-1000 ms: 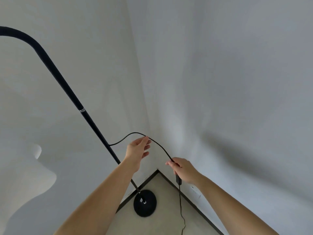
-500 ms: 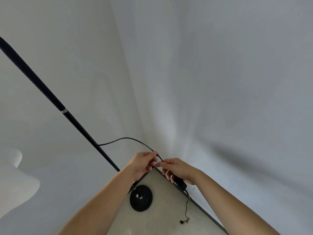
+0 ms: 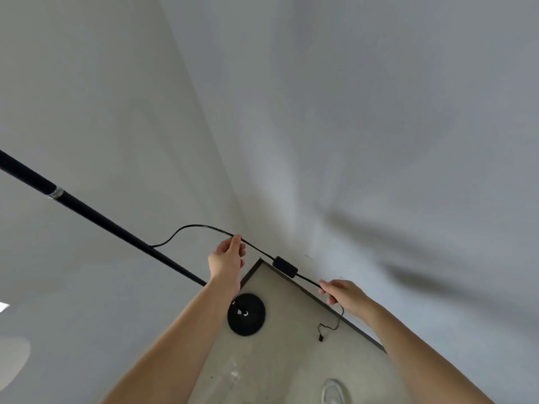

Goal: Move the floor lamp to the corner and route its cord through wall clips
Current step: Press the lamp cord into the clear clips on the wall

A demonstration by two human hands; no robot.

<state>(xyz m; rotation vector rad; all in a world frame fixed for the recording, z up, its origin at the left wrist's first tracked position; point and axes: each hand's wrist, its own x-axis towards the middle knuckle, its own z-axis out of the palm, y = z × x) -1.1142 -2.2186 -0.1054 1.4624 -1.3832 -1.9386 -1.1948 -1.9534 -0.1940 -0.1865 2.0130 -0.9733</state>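
2 plain grey-white walls meet in a corner above a pale floor (image 3: 280, 360) edged with dark skirting. In the head view, the only one, the floor lamp stands in that corner, its round black base (image 3: 246, 314) on the floor and its thin black pole (image 3: 96, 214) slanting up to the left. The cord (image 3: 192, 228) leaves the pole, arcs up, and passes through the left hand (image 3: 226, 259), whose fingertips pinch it; beyond the inline switch (image 3: 285, 266) the right hand (image 3: 345, 294) closes its fingers around it, and the plug end (image 3: 320, 337) dangles to the floor. No wall clips can be made out. The cord looks light and limp, so it likely needs gripping on both sides of the stiffer switch.
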